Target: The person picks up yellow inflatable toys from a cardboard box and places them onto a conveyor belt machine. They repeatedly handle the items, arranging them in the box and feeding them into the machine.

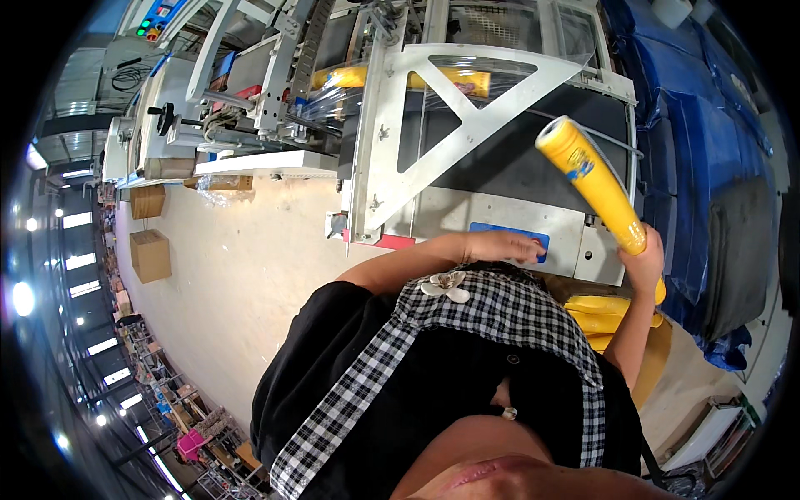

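Note:
My right hand [642, 260] is closed around the lower end of a yellow tube [593, 185]. The tube tilts up and to the left, its pale round end facing away from me, and carries a small dark printed picture. My left hand [503, 247] reaches across my front to a blue control panel [498, 227] on the machine's near edge. Its fingers stretch toward a red button [540, 245] and hold nothing; whether they touch it I cannot tell. Under clear film inside the machine, another yellow tube [346, 77] lies beneath the white triangular frame [398, 125].
The wrapping machine's dark bed [521, 158] spreads in front of me. Blue-covered stacks [667, 100] stand along the right. More yellow tubes [600, 317] sit in a carton below my right hand. Cardboard boxes [150, 254] rest on the floor at left.

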Demonstrator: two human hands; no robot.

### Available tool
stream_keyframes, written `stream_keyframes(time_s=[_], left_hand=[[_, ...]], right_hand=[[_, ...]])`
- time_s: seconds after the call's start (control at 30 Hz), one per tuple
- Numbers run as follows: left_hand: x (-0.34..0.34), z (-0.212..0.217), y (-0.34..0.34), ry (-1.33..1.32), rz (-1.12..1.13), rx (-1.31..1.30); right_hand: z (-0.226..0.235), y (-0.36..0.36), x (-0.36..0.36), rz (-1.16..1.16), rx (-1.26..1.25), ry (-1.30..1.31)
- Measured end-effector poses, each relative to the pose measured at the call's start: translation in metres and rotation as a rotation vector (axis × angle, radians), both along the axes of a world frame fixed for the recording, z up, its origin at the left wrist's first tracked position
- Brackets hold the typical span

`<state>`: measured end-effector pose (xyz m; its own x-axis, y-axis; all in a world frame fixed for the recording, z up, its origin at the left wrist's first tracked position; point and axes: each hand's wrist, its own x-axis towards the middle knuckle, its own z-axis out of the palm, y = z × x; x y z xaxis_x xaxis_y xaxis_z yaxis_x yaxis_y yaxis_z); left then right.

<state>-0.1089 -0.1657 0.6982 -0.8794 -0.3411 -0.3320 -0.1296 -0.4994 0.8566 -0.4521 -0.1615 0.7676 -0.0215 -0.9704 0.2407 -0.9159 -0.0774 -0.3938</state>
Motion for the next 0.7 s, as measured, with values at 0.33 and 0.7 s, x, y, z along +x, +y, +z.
stream_keyframes(time_s=[0.33, 0.7], left_hand=[[-0.013, 0.007, 0.018, -0.116, -0.333, -0.193], [-0.008, 0.006, 0.031, -0.143, -0.173, -0.156]], right_hand=[[-0.018, -0.062, -0.083, -0.199, 0.064, 0.331], [-0.026, -0.163, -0.067, 0.044, 0.097, 0.327]])
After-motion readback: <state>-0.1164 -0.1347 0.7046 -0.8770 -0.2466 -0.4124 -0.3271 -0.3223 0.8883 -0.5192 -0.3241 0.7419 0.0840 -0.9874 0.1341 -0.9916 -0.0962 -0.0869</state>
